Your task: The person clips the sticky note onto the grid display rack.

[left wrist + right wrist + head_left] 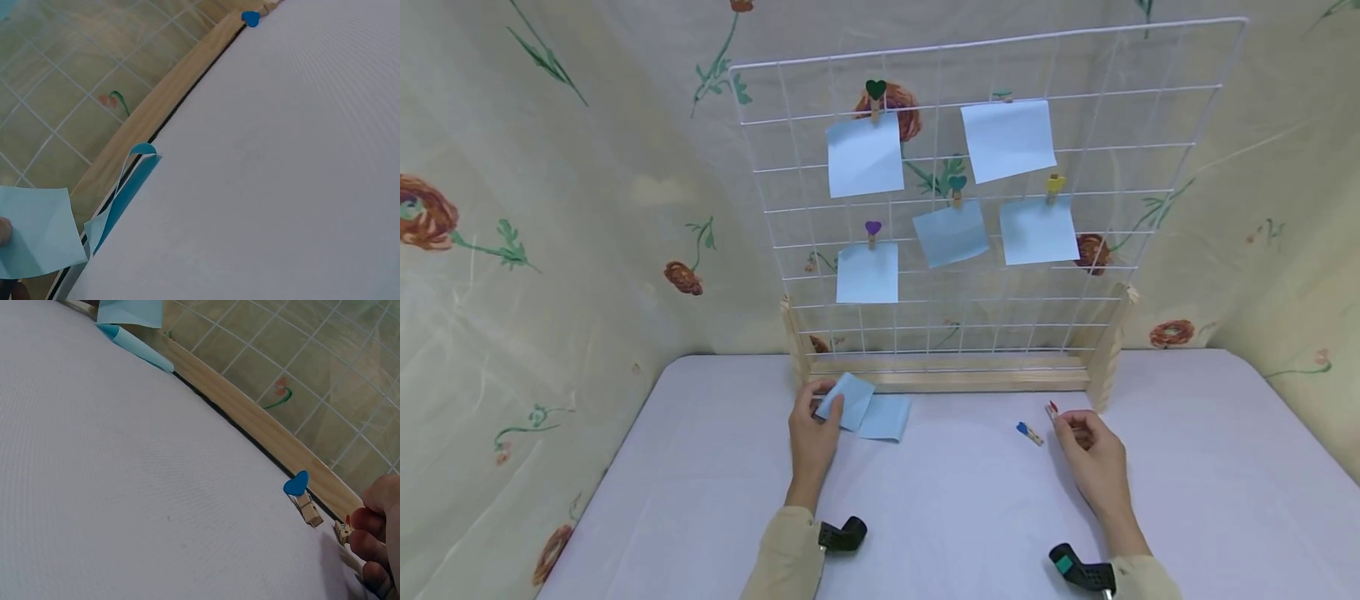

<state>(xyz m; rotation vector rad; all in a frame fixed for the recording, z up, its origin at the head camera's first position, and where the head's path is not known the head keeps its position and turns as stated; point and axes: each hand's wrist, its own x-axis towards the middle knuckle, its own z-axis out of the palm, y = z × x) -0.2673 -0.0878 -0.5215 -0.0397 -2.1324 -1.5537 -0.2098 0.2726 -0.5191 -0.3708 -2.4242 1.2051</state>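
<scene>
Between thumb and fingers my left hand pinches a light blue paper note, raised in front of the rack's wooden base. A second blue note, curled in the left wrist view, lies on the table just right of it. My right hand pinches a small wooden clothespin with a red top, partly hidden by the fingers in the right wrist view. Beside it on the table lies another clothespin with a blue heart.
A white wire grid stands in a wooden base at the table's back. Several blue notes hang on it from heart clips, among them a note under a purple heart. A floral curtain surrounds the white table.
</scene>
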